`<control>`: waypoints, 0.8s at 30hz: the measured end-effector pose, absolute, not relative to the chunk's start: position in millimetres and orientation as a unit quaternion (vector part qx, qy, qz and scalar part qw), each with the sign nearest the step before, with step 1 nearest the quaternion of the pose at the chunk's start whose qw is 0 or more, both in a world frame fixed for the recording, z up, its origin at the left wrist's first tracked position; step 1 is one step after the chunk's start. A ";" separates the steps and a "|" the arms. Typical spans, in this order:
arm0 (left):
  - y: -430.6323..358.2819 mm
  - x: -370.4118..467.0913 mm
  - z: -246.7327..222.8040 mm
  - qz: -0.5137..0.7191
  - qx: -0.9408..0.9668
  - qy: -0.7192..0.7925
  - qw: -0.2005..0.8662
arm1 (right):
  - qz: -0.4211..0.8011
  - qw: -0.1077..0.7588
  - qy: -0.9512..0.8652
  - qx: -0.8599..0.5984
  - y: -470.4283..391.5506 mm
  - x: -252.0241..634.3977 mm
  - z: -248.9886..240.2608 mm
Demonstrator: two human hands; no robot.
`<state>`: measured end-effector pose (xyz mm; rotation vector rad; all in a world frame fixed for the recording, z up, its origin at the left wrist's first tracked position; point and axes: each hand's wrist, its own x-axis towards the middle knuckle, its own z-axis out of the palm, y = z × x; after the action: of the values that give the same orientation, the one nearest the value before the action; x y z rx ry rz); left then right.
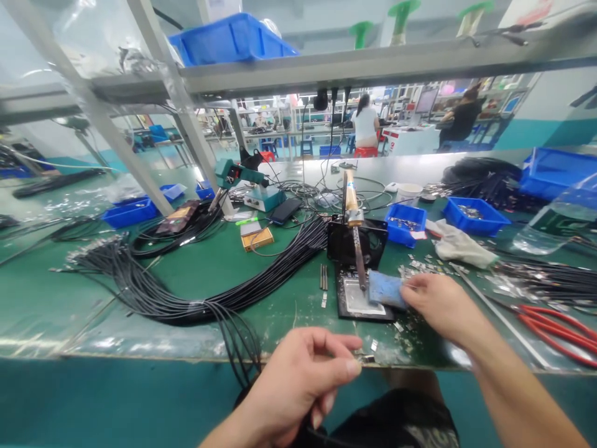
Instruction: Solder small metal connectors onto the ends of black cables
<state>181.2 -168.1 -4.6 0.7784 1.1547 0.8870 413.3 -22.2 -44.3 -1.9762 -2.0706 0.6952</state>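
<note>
My left hand (310, 367) is at the table's front edge, thumb and forefinger pinched on the end of a thin black cable with a small metal connector (368, 358) at its tip. My right hand (431, 302) grips the right end of a blue sponge (386, 289). The sponge lies partly over a black stand base with a pale, silvery tray (359, 300). Above the tray, a soldering iron (357, 242) with a tan handle points downward, its tip beside the sponge. A black fan (375, 239) stands behind it.
A thick bundle of black cables (261, 283) curves across the left. Blue bins (405, 231) of small parts, a white glove (461, 246) and red-handled pliers (555, 330) are at the right. A metal shelf beam (298, 71) crosses overhead. Two people sit in the background.
</note>
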 end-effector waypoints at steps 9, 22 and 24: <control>-159.5 182.0 -10.7 0.397 0.331 0.511 0.687 | 0.216 0.155 -0.709 -0.653 -39.0 409.1 -41.9; -157.2 178.3 -10.2 0.412 0.328 0.535 0.661 | 0.287 0.276 -0.702 -0.590 -60.0 430.8 -28.0; -153.9 181.0 -10.8 0.417 0.331 0.532 0.658 | 0.353 0.273 -0.700 -0.557 -70.6 431.9 -25.5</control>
<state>181.0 -153.9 -10.8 0.7507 1.2054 0.9455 431.9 -70.6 -25.5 -1.5002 -1.8838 0.9505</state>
